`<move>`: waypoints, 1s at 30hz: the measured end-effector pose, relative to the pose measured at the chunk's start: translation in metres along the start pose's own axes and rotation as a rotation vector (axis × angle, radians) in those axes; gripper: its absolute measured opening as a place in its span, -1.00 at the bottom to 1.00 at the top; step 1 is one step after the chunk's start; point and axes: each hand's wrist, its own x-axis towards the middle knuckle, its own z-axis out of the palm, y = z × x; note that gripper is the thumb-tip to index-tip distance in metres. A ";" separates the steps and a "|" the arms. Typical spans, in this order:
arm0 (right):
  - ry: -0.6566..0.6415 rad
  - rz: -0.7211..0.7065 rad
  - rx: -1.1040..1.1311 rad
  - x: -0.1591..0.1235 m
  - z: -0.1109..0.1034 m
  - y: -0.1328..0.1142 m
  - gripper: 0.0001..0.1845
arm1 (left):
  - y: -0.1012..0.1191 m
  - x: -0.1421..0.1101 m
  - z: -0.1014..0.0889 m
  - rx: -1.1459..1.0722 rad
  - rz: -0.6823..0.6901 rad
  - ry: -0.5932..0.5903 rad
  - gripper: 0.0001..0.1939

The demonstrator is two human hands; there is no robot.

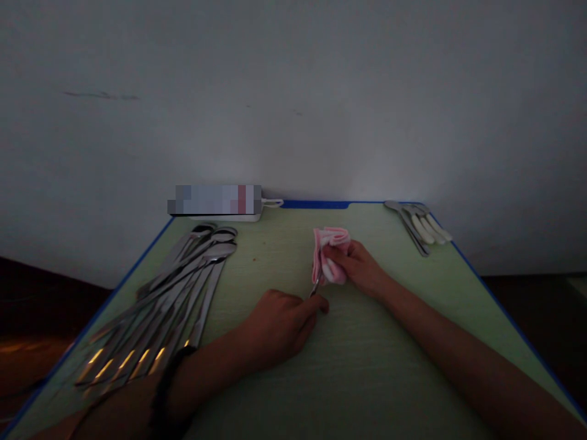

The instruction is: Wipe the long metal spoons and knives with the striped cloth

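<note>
My left hand (282, 321) is closed around the handle of a thin metal utensil (315, 286); the utensil's far end is hidden in cloth, so its kind cannot be told. A folded pink and white cloth (338, 237) is pinched in my right hand (360, 263), wrapped about that hidden end. Both hands are above the middle of the table, the right one slightly farther out. To the left of my left hand lies a pile of long metal cutlery, with several spoons (222, 250) on top and handles fanned toward me.
The pale green table (376, 379) has a blue edge. At its far right corner lie a metal spoon (410, 227) and several white-handled utensils (426, 230). A white case (224, 217) with a loop, its top blurred out, stands at the back left against the wall (321, 104).
</note>
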 end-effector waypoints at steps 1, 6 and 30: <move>0.004 -0.004 0.038 0.001 0.000 0.002 -0.72 | 0.000 0.000 -0.001 -0.014 -0.015 0.004 -0.75; 0.108 0.018 0.426 0.010 -0.002 0.007 -0.76 | 0.005 0.000 -0.007 -0.161 -0.116 0.092 -0.71; -0.006 0.154 0.698 0.012 -0.008 0.005 -0.73 | -0.003 0.006 -0.011 -0.957 -0.311 0.123 -0.69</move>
